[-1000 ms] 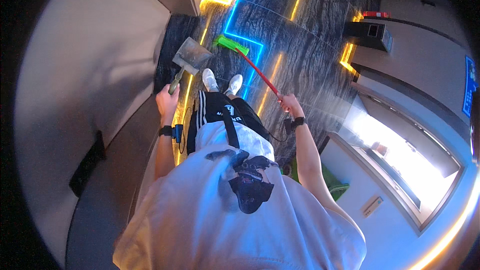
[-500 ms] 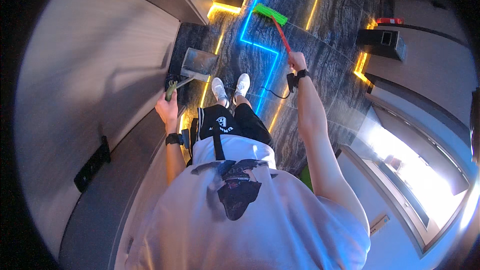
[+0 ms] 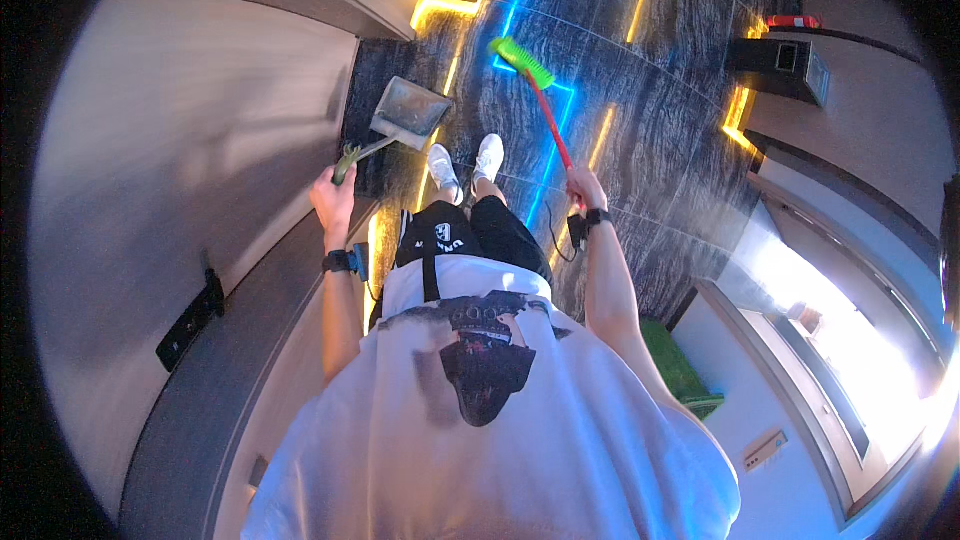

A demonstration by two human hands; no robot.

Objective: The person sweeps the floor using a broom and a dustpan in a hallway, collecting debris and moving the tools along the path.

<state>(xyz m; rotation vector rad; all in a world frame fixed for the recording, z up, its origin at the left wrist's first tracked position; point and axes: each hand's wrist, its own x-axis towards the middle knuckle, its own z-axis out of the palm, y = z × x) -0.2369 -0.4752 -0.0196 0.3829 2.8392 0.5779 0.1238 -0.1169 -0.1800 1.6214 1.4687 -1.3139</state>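
Gripping red-handled, green-bristled broom (image 3: 544, 110) near handle end in right hand (image 3: 584, 187), presumably for reach past white shoes (image 3: 489, 157); gripping grey, square-scooped dustpan (image 3: 411, 112) in left hand (image 3: 332, 204), out left, likely avoiding broom.

A white T-shirt (image 3: 400, 440) with a dark print (image 3: 487, 370), black shorts (image 3: 505, 235) with a white emblem (image 3: 443, 233), white shoes (image 3: 488, 156); black wristbands (image 3: 597, 217), a thin dark cable (image 3: 553, 231) beside the right one.

A black box (image 3: 778, 70) and a red object (image 3: 794, 22) are seen at right; a black fitting (image 3: 190, 324) is mounted on a pale panel (image 3: 190, 130).
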